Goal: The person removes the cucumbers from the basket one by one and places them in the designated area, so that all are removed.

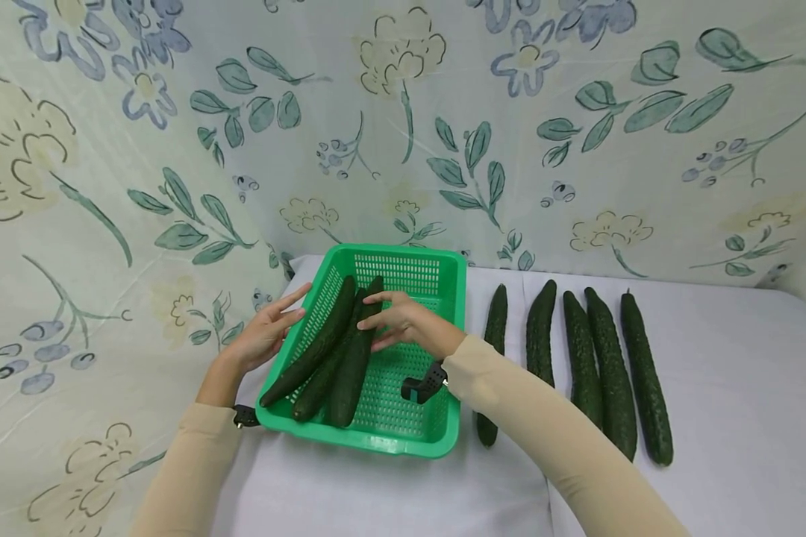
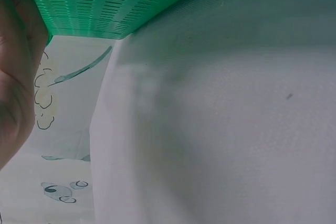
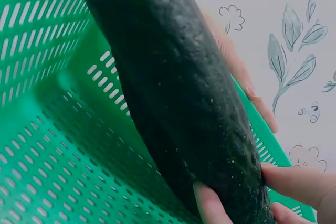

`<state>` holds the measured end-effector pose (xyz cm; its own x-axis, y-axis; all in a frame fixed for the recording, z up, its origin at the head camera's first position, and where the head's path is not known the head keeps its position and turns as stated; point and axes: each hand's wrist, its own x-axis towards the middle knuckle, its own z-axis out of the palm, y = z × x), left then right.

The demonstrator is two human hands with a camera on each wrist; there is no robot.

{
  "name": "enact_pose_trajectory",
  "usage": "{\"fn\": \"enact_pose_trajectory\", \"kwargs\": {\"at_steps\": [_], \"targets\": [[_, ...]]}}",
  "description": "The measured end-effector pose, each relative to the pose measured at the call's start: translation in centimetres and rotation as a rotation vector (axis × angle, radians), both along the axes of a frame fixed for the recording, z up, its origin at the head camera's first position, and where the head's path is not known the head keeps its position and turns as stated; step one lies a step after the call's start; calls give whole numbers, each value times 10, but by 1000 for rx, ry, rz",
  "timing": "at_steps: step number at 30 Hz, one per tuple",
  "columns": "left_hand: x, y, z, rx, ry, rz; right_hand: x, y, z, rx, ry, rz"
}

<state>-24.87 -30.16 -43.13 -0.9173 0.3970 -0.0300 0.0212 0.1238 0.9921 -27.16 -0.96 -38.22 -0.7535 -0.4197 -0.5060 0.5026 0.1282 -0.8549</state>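
Right hand (image 1: 408,322) is gripping a cucumber (image 1: 351,377), straight-fingered left hand (image 1: 262,335) is touching the basket (image 1: 403,446), uneven weight possibly risking tipping!

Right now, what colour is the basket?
The basket is bright green; the head view shows it best.

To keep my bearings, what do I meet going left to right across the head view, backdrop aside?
Left hand, basket, first loose cucumber, second loose cucumber, third loose cucumber, fourth loose cucumber, fifth loose cucumber.
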Motion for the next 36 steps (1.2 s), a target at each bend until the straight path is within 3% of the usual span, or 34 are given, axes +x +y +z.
{"fn": "enact_pose_trajectory", "kwargs": {"at_steps": [13,22,29,36], "targets": [[2,0,1,3,8,5,0,16,10,-53,27,4],[1,-1,0,55,4,-43,-1,32,18,-80,50,17],[2,0,1,19,-4,-11,0,48,23,-114,97,18],[1,1,0,42,-17,-22,0,67,29,-132,138,5]]}}
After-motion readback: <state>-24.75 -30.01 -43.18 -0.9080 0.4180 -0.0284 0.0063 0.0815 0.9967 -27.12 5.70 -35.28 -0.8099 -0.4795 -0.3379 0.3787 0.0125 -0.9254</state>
